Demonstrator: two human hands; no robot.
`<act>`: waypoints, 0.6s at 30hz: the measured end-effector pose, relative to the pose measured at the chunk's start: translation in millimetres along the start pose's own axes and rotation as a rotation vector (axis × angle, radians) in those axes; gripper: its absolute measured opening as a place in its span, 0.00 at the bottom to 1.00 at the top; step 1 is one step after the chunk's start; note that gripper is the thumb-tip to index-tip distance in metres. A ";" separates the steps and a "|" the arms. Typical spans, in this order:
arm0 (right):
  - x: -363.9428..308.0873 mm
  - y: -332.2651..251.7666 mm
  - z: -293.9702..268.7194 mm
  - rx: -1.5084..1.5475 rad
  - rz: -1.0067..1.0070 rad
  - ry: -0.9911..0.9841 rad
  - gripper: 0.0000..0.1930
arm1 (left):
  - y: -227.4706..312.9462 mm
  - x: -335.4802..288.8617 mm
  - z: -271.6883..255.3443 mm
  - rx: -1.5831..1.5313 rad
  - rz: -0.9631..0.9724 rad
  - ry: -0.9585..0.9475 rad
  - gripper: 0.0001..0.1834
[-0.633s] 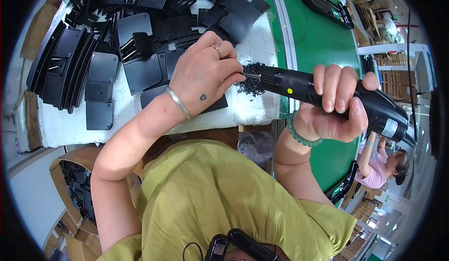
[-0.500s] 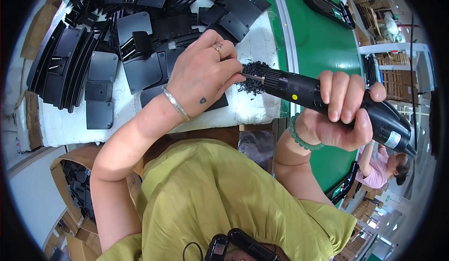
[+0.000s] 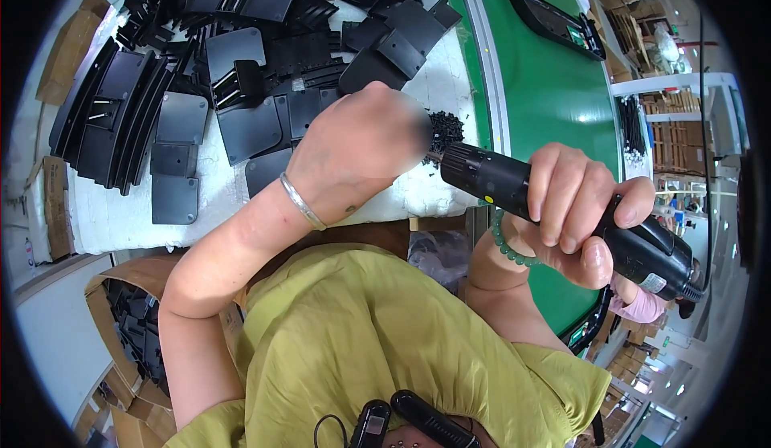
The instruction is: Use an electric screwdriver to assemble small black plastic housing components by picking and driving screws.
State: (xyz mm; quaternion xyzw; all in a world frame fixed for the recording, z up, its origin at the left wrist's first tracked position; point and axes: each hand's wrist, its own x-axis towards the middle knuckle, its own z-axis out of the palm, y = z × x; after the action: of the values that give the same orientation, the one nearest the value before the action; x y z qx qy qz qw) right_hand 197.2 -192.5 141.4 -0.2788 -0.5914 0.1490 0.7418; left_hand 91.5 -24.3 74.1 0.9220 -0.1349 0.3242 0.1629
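Observation:
My right hand [image 3: 580,211] is wrapped round a black electric screwdriver [image 3: 488,177], held at a slant with its nose toward the left. The bit points at the fingertips of my left hand [image 3: 349,136], which is curled in a compact shape over the white work surface. A blur covers those fingers, so whatever sits between them cannot be made out. Just beyond the nose of the screwdriver lies a heap of small black screws [image 3: 446,131], partly behind my left hand. Flat black plates [image 3: 250,131] lie left of and beyond my left hand.
Black plastic parts [image 3: 108,119] are stacked across the white-covered table [image 3: 217,215]. To the right runs a green conveyor [image 3: 538,103] with a black frame [image 3: 554,18] on it. A cardboard box [image 3: 104,303] of black parts stands lower left. A person in pink [image 3: 638,303] is at far right.
The screwdriver and my right hand have moved down and slightly left, and the tool's back end has dropped. My left hand has also shifted a little toward me; its fingers are now blurred.

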 end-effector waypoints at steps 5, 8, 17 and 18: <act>-3.7 12.8 -0.3 0.081 0.017 0.022 0.17 | 11.9 11.9 -12.7 -0.418 -0.261 0.095 0.24; -0.9 5.9 6.3 0.066 0.025 0.007 0.16 | 19.7 21.9 -9.5 -0.605 -0.252 -0.039 0.29; 4.0 6.1 19.4 0.183 0.050 -0.051 0.13 | 23.2 25.4 -8.8 -0.909 -0.389 -0.391 0.10; 4.8 6.6 19.0 0.213 0.063 -0.089 0.13 | 23.0 24.1 -8.6 -0.949 -0.386 -0.430 0.10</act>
State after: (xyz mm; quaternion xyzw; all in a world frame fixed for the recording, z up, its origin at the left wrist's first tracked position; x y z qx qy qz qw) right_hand 180.9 -180.1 144.0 -0.2099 -0.5956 0.2468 0.7350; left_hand 96.8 -45.4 100.8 0.8009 -0.1248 -0.0033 0.5857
